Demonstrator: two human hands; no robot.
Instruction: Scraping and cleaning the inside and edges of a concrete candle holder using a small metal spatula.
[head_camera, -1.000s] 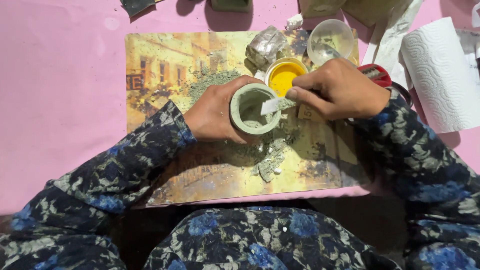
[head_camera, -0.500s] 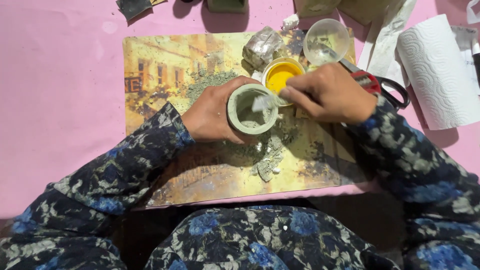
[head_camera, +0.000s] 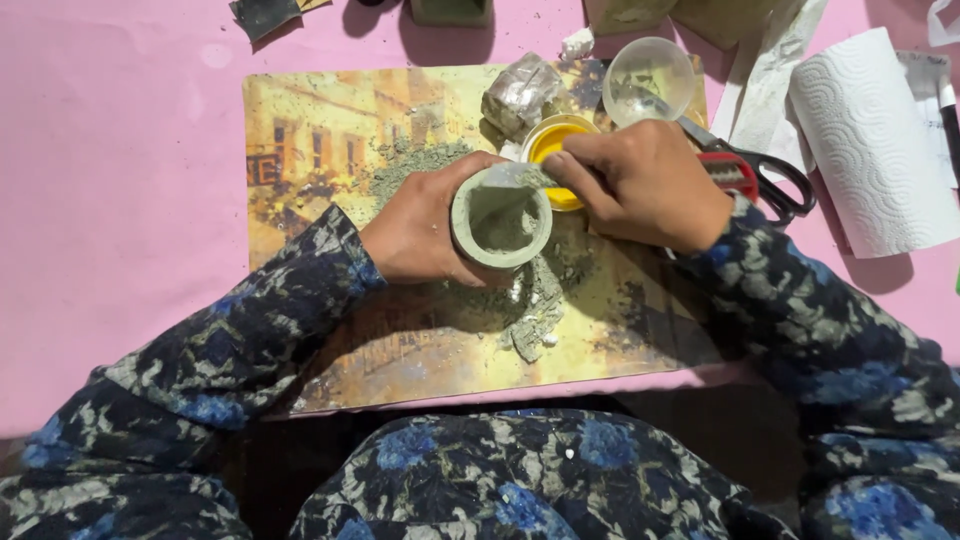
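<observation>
While the left hand (head_camera: 425, 235) wraps around the side wall of a small grey-green clay pot (head_camera: 500, 217), the pot sits tilted over the picture placemat (head_camera: 330, 130), its open mouth turned up toward the camera and its thick rim plainly showing. The fingers curl round the far side, so that hand is closed about the pot in a cupping hold. The right hand (head_camera: 645, 185) comes in from the other side, its fingertips pressed together at the rim nearest the yellow dish (head_camera: 552, 145); something thin may be pinched there, but I cannot tell what.

By the look of it the pot is stiff but crumbly, not heavy, with a dusty, matte skin that should not slip. Greenish crumbs and flakes (head_camera: 535, 320) lie scattered beneath it, which suggests the surface sheds easily and the rim could chip under a hard squeeze. A broad hold around the wall, as the left hand has now, seems safest.

Near the right hand lie red-handled scissors (head_camera: 760, 175), a clear round bowl (head_camera: 650, 80) and a paper towel roll (head_camera: 870, 140) on the pink tablecloth (head_camera: 110, 200).
</observation>
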